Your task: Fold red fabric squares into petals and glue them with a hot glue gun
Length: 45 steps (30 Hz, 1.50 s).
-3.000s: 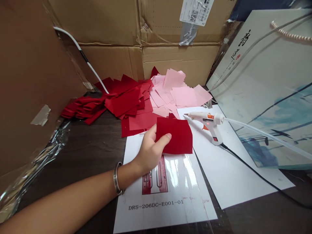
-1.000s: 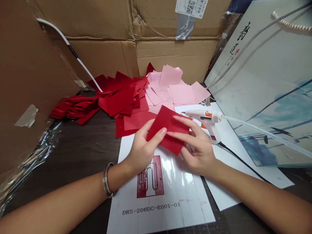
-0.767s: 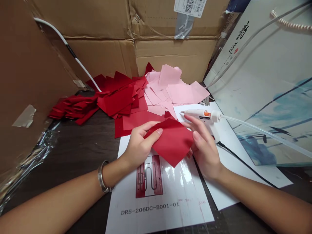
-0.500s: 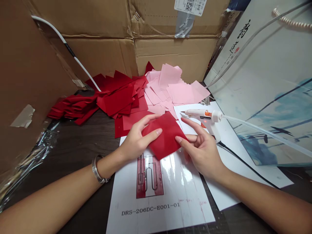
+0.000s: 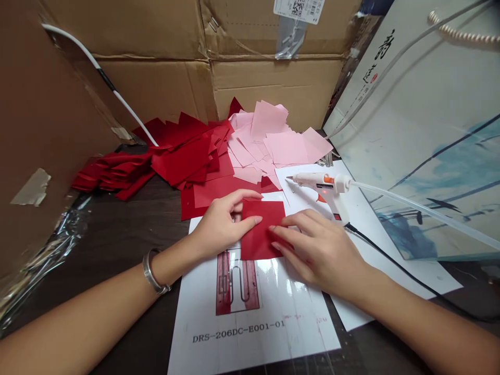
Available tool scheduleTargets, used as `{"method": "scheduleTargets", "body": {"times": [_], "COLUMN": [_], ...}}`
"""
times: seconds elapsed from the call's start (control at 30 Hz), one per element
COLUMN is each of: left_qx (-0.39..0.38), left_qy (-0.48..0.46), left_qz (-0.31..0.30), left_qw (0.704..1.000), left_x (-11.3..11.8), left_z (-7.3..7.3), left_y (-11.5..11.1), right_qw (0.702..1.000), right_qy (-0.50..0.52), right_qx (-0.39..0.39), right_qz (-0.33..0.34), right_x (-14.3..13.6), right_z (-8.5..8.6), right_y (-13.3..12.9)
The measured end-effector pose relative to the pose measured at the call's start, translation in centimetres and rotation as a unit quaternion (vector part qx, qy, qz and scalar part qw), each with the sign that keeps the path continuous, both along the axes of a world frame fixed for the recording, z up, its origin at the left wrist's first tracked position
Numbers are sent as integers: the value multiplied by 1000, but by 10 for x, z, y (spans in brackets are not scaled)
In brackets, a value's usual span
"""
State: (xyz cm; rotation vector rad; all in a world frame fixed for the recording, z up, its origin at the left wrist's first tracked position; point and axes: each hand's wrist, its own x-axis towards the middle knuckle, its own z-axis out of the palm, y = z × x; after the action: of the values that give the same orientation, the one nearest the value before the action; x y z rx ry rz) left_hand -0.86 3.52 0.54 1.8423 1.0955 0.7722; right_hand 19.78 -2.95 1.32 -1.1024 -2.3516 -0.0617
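A red square sheet point(image 5: 255, 242), paper or thin fabric, is held above a white printed sheet point(image 5: 250, 349). My left hand point(image 5: 230, 221) pinches its left side, thumb on the front face and fingers partly behind. Along the right part of the square, my right hand point(image 5: 312, 245) has its thumb and fingertips close together against the front face; whether any finger goes behind is hidden. The printed sheet bears a red-and-clear line drawing and the code "DRS-206DC-E001-01". Right of the hands, a white glue gun point(image 5: 324, 185) stands on plain white paper point(image 5: 422, 278), a clear glue stick running from its back.
Loose red pieces point(image 5: 183, 161) pile up at the back left, beside pink pieces point(image 5: 281, 143). Cardboard walls point(image 5: 273, 83) close off the back and left. A painted white panel point(image 5: 410, 156) leans at the right. The glue gun's black cable point(image 5: 398, 271) crosses the paper.
The red square has turned from a tilted diamond to nearly upright. My right hand has shifted its fingertips from the square's corner onto its front face. The view has moved slightly.
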Motion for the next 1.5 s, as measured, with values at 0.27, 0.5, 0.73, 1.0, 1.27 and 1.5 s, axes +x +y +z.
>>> {"method": "scheduleTargets", "body": {"times": [0.27,0.5,0.73,1.0,1.27,1.5], "left_qx": [48,64,107,58,150,236], "left_qy": [54,63,75,29,12,121], "left_qz": [-20,-12,-28,-27,-87,-154], "left_qw": [997,996,991,998,985,952], "left_x": [-2,-1,-1,-4,-3,-1], "left_z": [1,-1,-5,2,-1,-3], "left_y": [1,0,-1,-1,-3,-4], "right_qw": [993,989,989,983,985,977], "right_qy": [-32,71,-4,-39,-47,-50], "right_qx": [-109,-91,-145,-179,-163,-195], "right_qz": [39,-92,14,16,43,75], "right_x": [7,10,-3,1,3,6], "right_z": [-7,-4,-9,-8,-6,1], "right_y": [9,9,4,8,9,10]}}
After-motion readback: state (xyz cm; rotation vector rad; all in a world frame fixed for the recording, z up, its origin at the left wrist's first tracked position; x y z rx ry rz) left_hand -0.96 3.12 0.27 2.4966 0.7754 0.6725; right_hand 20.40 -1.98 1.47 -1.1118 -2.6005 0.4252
